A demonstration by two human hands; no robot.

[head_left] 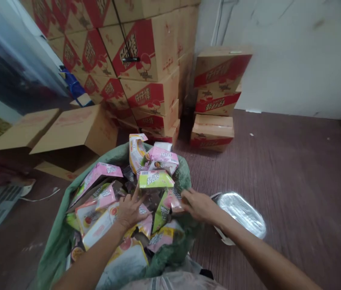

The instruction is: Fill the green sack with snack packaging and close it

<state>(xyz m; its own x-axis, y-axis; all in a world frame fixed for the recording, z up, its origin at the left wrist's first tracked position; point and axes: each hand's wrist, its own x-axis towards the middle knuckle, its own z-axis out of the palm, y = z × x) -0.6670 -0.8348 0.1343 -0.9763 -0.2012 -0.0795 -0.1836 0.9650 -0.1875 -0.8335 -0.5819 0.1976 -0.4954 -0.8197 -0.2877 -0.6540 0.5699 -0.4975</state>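
A large green woven sack [55, 237] stands in front of me, full of colourful snack packets. My left hand [129, 210] rests on the packets with its fingers spread, just below a green-and-white packet [156, 179]. At the sack's right rim, my right hand [200, 205] has its fingers curled together beside a pale pink packet [175, 201]. What those fingers pinch, packet or sack cloth, is hidden. Between the two hands leans a green packet [162, 213]. Pink packets [107, 170] lie toward the left rim.
Stacked red-printed cartons [140, 52] rise behind the sack, and a smaller stack [219, 76] stands by the wall. An open carton [67, 137] lies on its side at left. A silvery foil-topped container [241, 213] sits on the brown floor [297, 181] to the right.
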